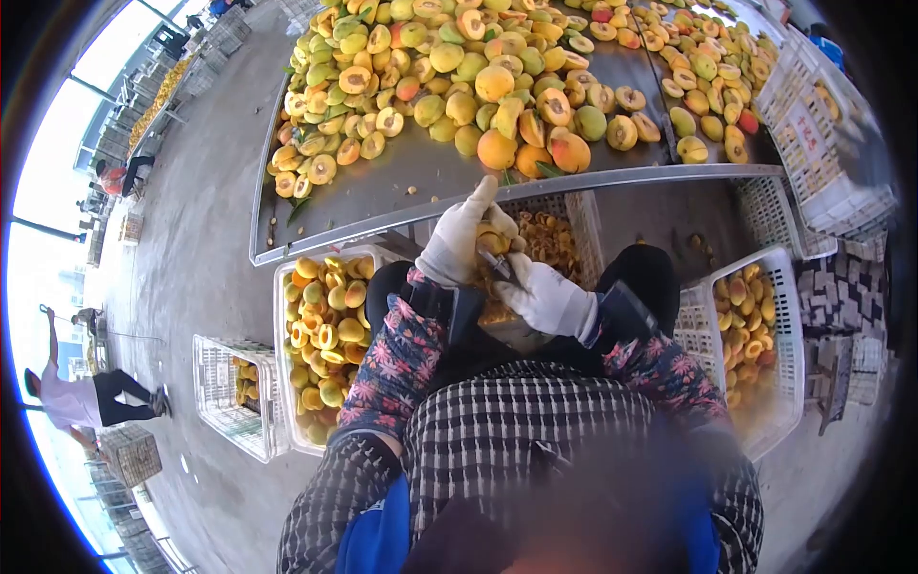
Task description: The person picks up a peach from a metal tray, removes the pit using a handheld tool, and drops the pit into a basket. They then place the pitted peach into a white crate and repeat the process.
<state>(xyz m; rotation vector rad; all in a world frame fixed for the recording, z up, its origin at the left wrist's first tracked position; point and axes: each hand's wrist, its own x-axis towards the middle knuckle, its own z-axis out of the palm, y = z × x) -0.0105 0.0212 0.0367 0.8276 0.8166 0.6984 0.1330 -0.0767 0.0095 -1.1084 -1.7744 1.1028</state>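
In the head view my left hand [457, 239], in a white glove, is closed round a yellow peach half [491, 239] just below the table's front edge. Beside it my right hand [553, 299], gloved too, grips a small metal tool [499, 266] whose end touches the fruit. Both hands are close together in front of my lap. Under them stands a crate of peach pits and scraps [550, 239], partly hidden by the gloves. Halved and whole peaches [449, 57] lie heaped on the metal table [382, 196] ahead.
A white crate of peach halves [283, 287] stands left of my legs, another crate [789, 335] right. A smaller crate [215, 383] is farther left. Stacked crates [832, 206] are at the table's right end. A person [81, 397] walks at far left, near a crate [132, 454].
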